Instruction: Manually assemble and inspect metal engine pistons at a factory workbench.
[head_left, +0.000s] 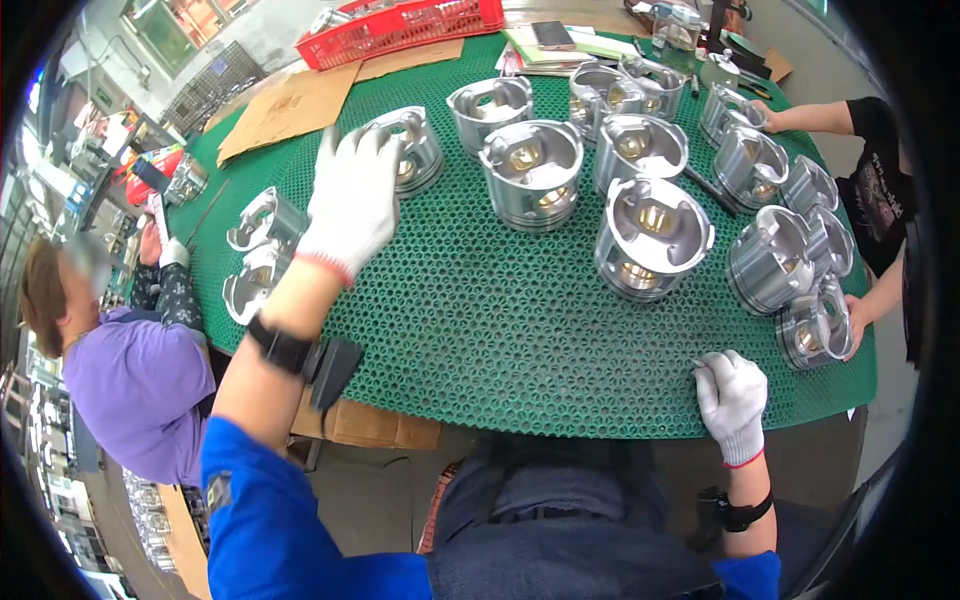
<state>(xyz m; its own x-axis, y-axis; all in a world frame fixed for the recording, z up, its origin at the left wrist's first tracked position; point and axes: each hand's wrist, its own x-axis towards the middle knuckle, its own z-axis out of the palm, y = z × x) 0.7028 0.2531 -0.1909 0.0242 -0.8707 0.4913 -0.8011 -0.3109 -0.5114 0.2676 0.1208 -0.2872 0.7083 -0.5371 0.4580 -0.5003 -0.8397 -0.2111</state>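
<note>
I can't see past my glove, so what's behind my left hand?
Behind your left hand, a silver piston stands on the green mat, partly showing. The hand covers part of its left side and the mat beneath, so what's there can't be seen.

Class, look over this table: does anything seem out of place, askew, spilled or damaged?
Nothing looks spilled or clearly damaged. A black rod lies on the green mat between pistons, which looks slightly out of place. Pistons near the picture's sides seem to lean, but that may be lens bending.
</note>
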